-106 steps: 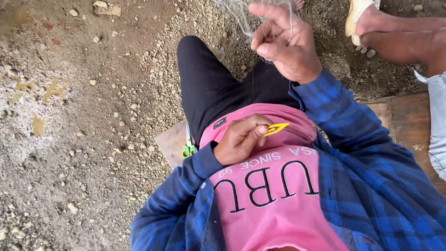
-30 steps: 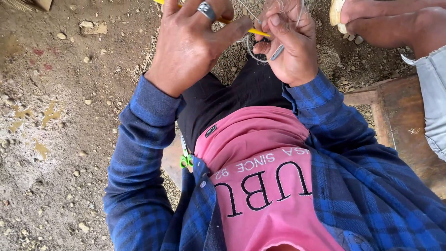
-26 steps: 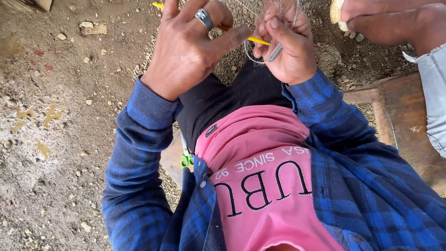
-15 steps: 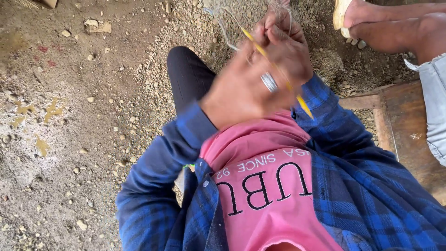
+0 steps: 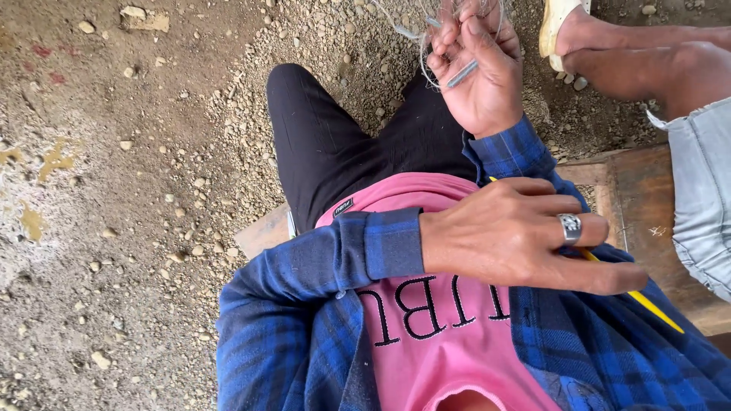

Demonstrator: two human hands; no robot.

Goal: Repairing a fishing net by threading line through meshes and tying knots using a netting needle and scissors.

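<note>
My right hand [image 5: 476,72] is raised over my black-trousered knee, shut on thin pale net threads [image 5: 415,38] and a short grey rod [image 5: 462,74]. My left hand [image 5: 525,240], with a silver ring, lies across my pink shirt at chest height. It grips a slim yellow needle [image 5: 647,302] whose tip points down to the right over my blue checked sleeve. The thread between the two hands is too fine to make out.
I sit on a wooden bench [image 5: 647,190] over gravelly dirt ground [image 5: 114,190]. Another person's bare leg [image 5: 655,61], sandalled foot [image 5: 554,27] and pale grey shorts [image 5: 704,190] are close on the right. Loose stones lie scattered to the left.
My left hand has come down from beside my right hand and swung across my chest to the right, drawing the yellow needle along. My right hand stays raised on the threads.
</note>
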